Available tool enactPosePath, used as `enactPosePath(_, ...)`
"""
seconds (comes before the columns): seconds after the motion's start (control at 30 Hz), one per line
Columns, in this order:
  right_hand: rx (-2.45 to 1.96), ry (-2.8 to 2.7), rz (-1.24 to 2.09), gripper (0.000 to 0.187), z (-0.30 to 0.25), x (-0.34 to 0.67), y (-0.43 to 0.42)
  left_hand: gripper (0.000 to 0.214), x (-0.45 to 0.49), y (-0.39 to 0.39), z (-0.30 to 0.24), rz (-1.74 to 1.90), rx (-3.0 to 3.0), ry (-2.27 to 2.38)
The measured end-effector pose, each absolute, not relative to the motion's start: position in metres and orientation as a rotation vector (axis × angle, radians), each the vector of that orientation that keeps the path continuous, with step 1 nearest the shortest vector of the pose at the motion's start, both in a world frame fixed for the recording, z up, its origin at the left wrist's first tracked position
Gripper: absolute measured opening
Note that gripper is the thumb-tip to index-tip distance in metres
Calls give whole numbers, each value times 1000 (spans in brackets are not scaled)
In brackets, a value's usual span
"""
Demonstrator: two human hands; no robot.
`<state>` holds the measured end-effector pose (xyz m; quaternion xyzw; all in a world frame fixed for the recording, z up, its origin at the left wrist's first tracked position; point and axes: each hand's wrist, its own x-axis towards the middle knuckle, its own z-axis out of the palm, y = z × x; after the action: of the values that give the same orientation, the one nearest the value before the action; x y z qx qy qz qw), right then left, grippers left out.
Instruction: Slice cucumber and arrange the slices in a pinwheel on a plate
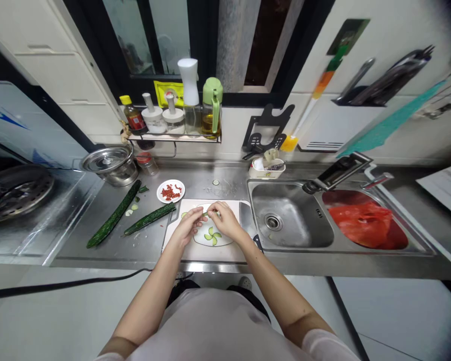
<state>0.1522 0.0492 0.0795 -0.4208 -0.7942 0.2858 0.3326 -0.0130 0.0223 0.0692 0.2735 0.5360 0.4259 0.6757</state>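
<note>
My left hand [190, 226] and my right hand [224, 219] meet above a white plate on a cutting board [206, 256]. A small green cucumber slice [206, 214] is pinched between the fingertips of both hands, partly hidden by them. Below, several cucumber slices [212, 236] lie fanned like petals on the plate. A knife [249, 218] with a wide blade and dark handle rests at the board's right side. Left of my hands, a cut cucumber [150, 218] touches or nearly touches the board's edge, and a long whole cucumber [114, 215] lies beyond it.
A small white dish [160, 196] of red bits stands behind the board. To the right are a steel sink [296, 235] and a red plastic bag [361, 223] in the second basin. A lidded pot [115, 168] stands back left, near a bottle rack [195, 138].
</note>
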Motion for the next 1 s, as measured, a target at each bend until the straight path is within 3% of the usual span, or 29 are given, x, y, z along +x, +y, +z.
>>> enactPosePath(0.37, -1106, -2021, 909, 12, 63, 151, 51, 69, -21, 29, 58, 1061, 690, 1293)
enactPosePath(0.73, -1278, -1876, 1170, 12, 21, 140, 58, 49, -36, 50, 14, 1093, 994, 1215)
enactPosePath(1.0, -1445, -1995, 1152, 13, -3, 128, 64, 36, -45, 56, -22, 1015, 1172, 1355)
